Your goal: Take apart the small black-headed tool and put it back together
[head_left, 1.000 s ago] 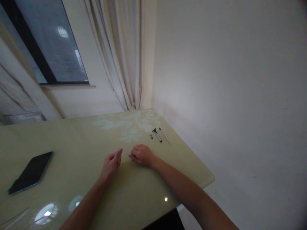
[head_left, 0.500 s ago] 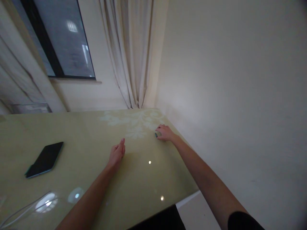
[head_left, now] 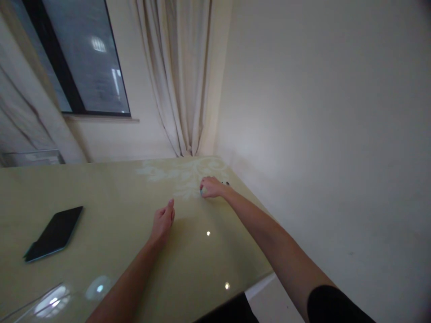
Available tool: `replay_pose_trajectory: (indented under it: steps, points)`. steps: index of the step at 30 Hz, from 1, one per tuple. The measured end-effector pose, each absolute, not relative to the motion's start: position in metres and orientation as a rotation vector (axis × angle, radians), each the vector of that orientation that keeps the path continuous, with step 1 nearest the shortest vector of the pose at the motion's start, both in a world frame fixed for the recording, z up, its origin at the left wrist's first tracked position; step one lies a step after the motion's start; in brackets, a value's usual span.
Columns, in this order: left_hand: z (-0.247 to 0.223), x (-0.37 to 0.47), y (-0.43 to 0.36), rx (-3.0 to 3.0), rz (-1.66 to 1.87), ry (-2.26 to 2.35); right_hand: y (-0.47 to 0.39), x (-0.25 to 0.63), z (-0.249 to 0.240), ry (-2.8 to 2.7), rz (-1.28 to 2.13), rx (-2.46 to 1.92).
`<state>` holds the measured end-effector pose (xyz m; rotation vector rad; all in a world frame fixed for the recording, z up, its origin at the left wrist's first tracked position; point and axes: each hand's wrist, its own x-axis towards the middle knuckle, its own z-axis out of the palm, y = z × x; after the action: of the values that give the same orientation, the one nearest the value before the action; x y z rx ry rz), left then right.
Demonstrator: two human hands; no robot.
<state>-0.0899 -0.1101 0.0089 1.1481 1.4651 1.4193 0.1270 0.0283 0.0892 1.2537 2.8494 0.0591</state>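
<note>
My right hand [head_left: 210, 187] is low over the far right part of the table, fingers curled and closed around a small object [head_left: 202, 191]. Only a teal-tinted bit of that object shows at the fingertips; its kind is not clear. Just behind the right wrist, small dark things [head_left: 227, 183] lie on the table, partly covered by the wrist. My left hand [head_left: 163, 218] is closed to the left and nearer me, thumb pointing up and fingers curled in. Whatever its fingers may hold is hidden.
A flat black tablet-like slab [head_left: 54, 234] lies on the left of the glossy pale-green table [head_left: 111, 197]. A thin cable [head_left: 33, 300] runs at the near left. The plain wall [head_left: 303, 134] borders the right edge; a curtain [head_left: 183, 89] hangs behind.
My right hand has moved left with the small object, and small dark things now show behind its wrist. My left hand keeps nearly the same pose. The view has shifted slightly.
</note>
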Motion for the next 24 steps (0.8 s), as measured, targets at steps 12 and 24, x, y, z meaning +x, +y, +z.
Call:
replay_pose_trajectory:
  steps: [12,24]
  points:
    - [0.014,-0.097,-0.123,1.368,1.325,1.521,0.028,0.019,0.074,2.961,-0.054,0.989]
    - [0.031,-0.033,-0.107,2.069,0.611,1.636,-0.01,0.206,0.047,2.573,0.103,2.585]
